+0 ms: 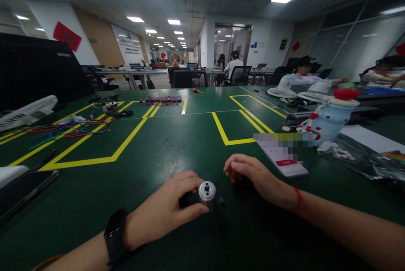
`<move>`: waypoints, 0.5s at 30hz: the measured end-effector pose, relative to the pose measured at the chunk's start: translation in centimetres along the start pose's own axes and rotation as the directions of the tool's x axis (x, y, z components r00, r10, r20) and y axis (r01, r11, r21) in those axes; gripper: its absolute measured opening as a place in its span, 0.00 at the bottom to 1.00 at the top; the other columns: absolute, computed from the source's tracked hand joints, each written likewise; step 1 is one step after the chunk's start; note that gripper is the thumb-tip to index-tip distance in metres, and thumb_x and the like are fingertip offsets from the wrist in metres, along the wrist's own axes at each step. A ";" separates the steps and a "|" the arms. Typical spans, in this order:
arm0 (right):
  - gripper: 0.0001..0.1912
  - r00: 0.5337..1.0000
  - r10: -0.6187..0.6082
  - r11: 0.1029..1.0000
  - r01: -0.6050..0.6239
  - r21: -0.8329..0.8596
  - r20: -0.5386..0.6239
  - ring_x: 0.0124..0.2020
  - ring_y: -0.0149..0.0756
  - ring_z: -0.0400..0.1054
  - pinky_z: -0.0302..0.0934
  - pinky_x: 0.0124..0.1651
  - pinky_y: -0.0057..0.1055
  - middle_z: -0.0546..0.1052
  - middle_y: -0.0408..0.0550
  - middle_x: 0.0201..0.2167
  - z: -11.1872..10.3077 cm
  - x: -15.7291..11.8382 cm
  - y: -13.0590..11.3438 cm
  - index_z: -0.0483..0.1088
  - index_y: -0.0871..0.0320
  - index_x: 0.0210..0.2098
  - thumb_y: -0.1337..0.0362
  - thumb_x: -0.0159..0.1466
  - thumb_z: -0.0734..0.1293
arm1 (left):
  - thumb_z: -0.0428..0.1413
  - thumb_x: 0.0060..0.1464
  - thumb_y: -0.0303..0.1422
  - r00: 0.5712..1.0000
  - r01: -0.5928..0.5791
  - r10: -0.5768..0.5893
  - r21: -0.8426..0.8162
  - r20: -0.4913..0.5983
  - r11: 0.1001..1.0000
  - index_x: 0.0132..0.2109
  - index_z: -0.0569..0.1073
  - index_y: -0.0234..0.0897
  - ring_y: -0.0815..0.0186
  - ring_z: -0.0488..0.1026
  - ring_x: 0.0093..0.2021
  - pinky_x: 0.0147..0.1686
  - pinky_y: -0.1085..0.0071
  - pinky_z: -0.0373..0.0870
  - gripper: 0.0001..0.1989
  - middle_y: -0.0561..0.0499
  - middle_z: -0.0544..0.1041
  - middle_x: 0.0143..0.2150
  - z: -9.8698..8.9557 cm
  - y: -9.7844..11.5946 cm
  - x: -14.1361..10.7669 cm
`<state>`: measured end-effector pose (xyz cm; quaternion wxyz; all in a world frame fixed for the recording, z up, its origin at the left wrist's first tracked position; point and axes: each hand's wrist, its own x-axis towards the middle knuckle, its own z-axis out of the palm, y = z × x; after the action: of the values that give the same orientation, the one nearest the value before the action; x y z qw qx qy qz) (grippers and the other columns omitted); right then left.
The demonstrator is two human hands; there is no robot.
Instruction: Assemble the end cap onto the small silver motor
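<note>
My left hand (172,203) is closed around a small silver cylindrical motor (207,191), thumb on the near side and fingers on the far side. The motor stands upright, its round top with dark holes and a central shaft facing up. Just right of it on the green table (164,148) lies a tiny dark ring-like part (222,200). My right hand (256,176) is to the right of the motor, apart from it. Its fingers are curled together and point down; whatever is between them, if anything, is hidden.
A lit phone (283,159) lies beyond my right hand. Farther right are a light-blue cup (332,121) with a red top and a clear plastic bag (363,157). Coloured wires (79,129), a dark phone (28,193) and a black monitor (38,68) are left. People sit farther back.
</note>
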<state>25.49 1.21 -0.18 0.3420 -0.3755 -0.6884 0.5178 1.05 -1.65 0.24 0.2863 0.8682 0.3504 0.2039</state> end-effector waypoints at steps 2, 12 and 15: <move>0.14 0.977 0.149 0.935 -0.089 0.342 -0.153 0.28 0.32 0.64 0.59 0.32 0.31 0.69 0.46 0.28 -0.9 0.8 1.2 0.67 0.60 0.34 0.57 0.65 0.57 | 0.58 0.57 0.32 1.000 0.003 -0.003 -0.004 -0.002 1.000 0.43 0.70 0.39 0.62 0.68 0.40 0.39 0.68 0.64 0.07 0.51 0.72 0.41 0.0 0.0 -0.1; 0.09 0.991 -0.073 0.964 0.099 -0.247 0.111 0.32 0.32 0.63 0.58 0.35 0.30 0.70 0.46 0.34 0.0 -0.2 0.2 0.72 0.59 0.36 0.61 0.58 0.68 | 0.58 0.57 0.31 1.000 0.002 -0.002 0.004 0.002 1.000 0.43 0.70 0.39 0.61 0.68 0.40 0.39 0.68 0.63 0.07 0.51 0.72 0.41 0.0 0.1 -0.1; 0.06 0.941 -0.201 0.840 0.308 -0.447 0.272 0.37 0.33 0.64 0.59 0.41 0.32 0.69 0.46 0.38 0.9 -0.6 -0.5 0.74 0.58 0.34 0.66 0.54 0.71 | 0.58 0.57 0.32 1.000 0.004 -0.004 0.007 -0.001 1.000 0.43 0.70 0.39 0.62 0.68 0.40 0.39 0.68 0.63 0.07 0.51 0.72 0.40 0.0 0.1 -0.2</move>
<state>24.98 0.20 0.02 0.2272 -0.2955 -0.8723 0.3166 0.94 -1.82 0.29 0.2835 0.8684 0.3528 0.2025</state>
